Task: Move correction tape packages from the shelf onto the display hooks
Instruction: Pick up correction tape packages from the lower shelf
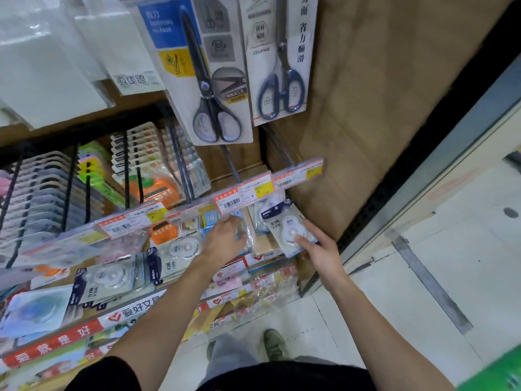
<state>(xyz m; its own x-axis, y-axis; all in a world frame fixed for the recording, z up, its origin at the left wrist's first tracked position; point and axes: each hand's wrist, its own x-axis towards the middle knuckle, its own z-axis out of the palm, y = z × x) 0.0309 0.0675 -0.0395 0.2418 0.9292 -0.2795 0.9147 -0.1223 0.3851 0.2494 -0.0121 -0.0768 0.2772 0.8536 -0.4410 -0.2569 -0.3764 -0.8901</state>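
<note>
My right hand (317, 251) grips a correction tape package (290, 227), white with a dark header, just below the price-tag rail (245, 194). My left hand (222, 241) reaches under the same rail, its fingers on clear plastic packets (248, 235) there; I cannot tell whether it grips them. More correction tape packages lie on the shelf to the left (110, 280), and one near my left wrist (180, 248). Bare hook rods (231, 163) run back from the rail toward the wall.
Two scissor packs (217, 80) (282, 66) hang above the hooks. Rows of hung stationery (146, 167) fill the hooks at left. A brown side panel (380, 108) bounds the shelf at right. Tiled floor (423, 277) and my shoes (275, 344) lie below.
</note>
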